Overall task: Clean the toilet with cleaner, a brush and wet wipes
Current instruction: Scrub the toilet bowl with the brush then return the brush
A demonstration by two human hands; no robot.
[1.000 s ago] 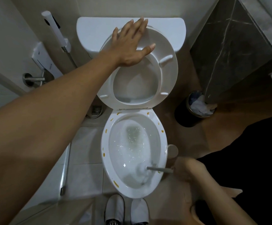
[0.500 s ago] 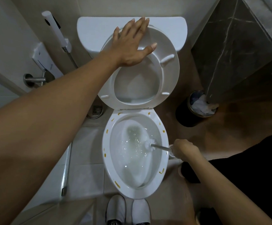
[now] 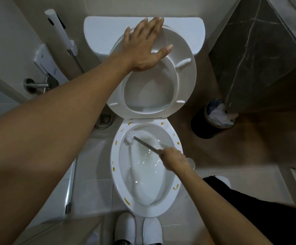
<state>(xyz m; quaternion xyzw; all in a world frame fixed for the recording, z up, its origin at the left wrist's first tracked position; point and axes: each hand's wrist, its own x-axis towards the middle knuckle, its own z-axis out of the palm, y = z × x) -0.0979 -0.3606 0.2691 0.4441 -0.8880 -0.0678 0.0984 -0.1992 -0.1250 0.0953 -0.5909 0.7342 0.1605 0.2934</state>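
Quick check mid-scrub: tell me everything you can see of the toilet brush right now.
The toilet brush with white bristle head and thin grey metal-looking handle lies slanted across the white toilet bowl. Its round head presses the bowl's inner wall at the upper left, under the rim. The right hand grips the handle's near end. Foamy water lies below.

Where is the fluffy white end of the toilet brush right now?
In the head view, the brush head is inside the toilet bowl, pressed against the far left wall just under the rim, near the hinge of the raised seat. The right hand holds its handle.
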